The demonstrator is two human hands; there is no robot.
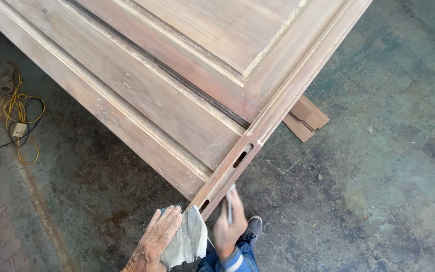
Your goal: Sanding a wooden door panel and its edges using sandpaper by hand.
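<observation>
Nearest the camera, the person's left hand (154, 242) lies flat, fingers spread, on a folded grey sheet of sandpaper (186, 241), pressing it against the near corner of a wooden panelled door (177, 90); its grip is loose, a flat press and not a clench. Just right of it the right hand (229, 229) is clenched on a thin, pale tool (230, 203), blurred so its kind cannot be told, with the tip at the door's narrow edge. Below the hands a blue sleeve cuff and a dark shoe (251, 227) show.

Judging by the pose, the step in hand is cleaning up the door's edge near the corner, where three dark slots (241, 157) are cut into the stile. A next move here would call for a steady tip kept along the edge and the paper held flat so it does not round the corner.

Farther up, the door slopes away toward the top of the view, its raised panel and mouldings pale with dust. It seems to rest on something unseen, and short wooden offcuts (305, 119) poke out beneath its right edge. No worktop shows. The concrete floor (378, 166) is stained green and brown. At far left a yellow cable (16, 108) lies coiled beside a small power tool, near brick paving.
</observation>
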